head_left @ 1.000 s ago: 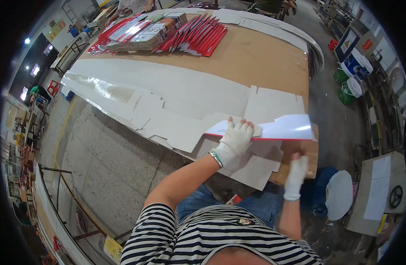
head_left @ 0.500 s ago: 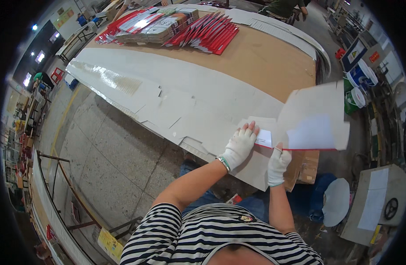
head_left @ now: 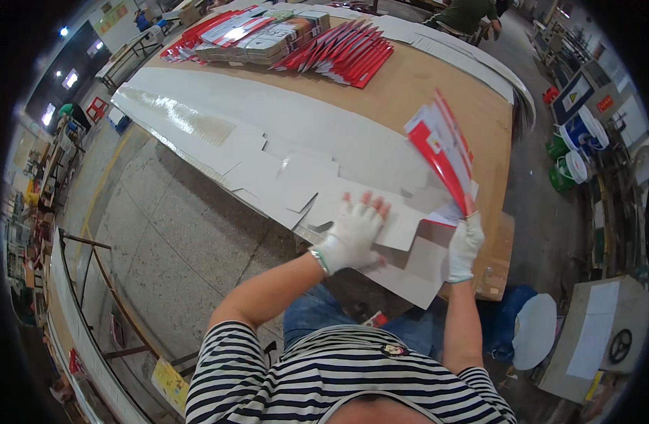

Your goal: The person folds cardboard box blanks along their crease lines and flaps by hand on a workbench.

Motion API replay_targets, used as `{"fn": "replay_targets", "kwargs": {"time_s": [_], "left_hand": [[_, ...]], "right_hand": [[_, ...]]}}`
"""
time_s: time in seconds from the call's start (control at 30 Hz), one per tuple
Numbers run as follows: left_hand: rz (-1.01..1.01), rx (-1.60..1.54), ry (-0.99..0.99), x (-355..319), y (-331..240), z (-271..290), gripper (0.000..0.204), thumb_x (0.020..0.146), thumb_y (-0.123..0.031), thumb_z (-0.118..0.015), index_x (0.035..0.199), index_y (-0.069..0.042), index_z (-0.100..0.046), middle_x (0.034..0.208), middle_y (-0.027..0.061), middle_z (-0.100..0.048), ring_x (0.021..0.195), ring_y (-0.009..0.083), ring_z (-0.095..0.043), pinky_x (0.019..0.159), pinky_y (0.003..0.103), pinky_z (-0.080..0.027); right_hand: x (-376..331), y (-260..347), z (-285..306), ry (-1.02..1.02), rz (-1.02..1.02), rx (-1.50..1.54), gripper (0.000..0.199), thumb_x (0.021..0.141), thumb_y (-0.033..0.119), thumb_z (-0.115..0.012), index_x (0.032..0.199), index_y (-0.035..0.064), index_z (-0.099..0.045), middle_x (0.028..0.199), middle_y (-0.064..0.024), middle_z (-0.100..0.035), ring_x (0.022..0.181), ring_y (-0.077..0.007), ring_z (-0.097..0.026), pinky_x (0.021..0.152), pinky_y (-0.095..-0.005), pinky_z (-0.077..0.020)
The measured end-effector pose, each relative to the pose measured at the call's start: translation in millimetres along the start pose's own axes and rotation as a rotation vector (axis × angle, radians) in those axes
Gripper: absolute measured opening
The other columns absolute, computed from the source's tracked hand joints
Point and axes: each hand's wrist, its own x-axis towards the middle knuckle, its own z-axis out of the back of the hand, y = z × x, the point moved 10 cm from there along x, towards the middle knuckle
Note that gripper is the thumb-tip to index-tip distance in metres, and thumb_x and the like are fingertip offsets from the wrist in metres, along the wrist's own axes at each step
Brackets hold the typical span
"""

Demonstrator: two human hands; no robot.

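My left hand (head_left: 352, 233), in a white glove with the fingertips bare, is spread over the overlapping white cardboard blanks (head_left: 310, 166) near the table's front edge. It holds nothing and is slightly blurred. My right hand (head_left: 466, 247), gloved too, is closed round the lower end of a folded red-and-white printed cardboard piece (head_left: 441, 150). That piece stands up from the table, tilted to the left, with its layers partly apart. Beside the right hand, a white flap with a red edge (head_left: 444, 214) lies among the blanks. The right fingertips are partly hidden.
Across the brown tabletop (head_left: 423, 85), a fanned pile of red printed pieces (head_left: 356, 53) lies next to a tied bundle (head_left: 268, 39). A brown carton (head_left: 495, 272) is at the near right corner. Buckets (head_left: 570, 169) stand to the right; another person (head_left: 462, 15) is at the far side.
The wide sheet in my right hand has come up into a narrow folded piece showing its red printed side. My left hand has moved left and its fingers have spread.
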Motion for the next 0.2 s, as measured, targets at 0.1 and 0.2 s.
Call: {"fn": "replay_targets", "kwargs": {"time_s": [0.1, 0.2], "left_hand": [[0.123, 0.089, 0.348, -8, 58, -34, 0.089, 0.075, -0.051, -0.068, 0.145, -0.006, -0.035, 0.149, 0.0173, -0.037, 0.141, 0.0340, -0.029, 0.113, 0.057, -0.022], [0.122, -0.042, 0.517, -4, 85, -41, 0.090, 0.075, -0.050, -0.068, 0.146, -0.007, -0.032, 0.150, 0.0167, -0.036, 0.142, 0.0336, -0.029, 0.113, 0.057, -0.022]], "right_hand": [[7, -24, 27, -0.031, -0.094, 0.075, 0.063, 0.082, -0.012, -0.034, 0.136, 0.0115, -0.055, 0.135, -0.0102, -0.056, 0.128, -0.0190, -0.049, 0.110, -0.0283, -0.0318], [-2, -46, 32, 0.054, -0.142, 0.182, 0.062, 0.084, -0.011, -0.036, 0.137, 0.0133, -0.054, 0.138, -0.0106, -0.054, 0.127, -0.0201, -0.050, 0.110, -0.0282, -0.0323]]}}
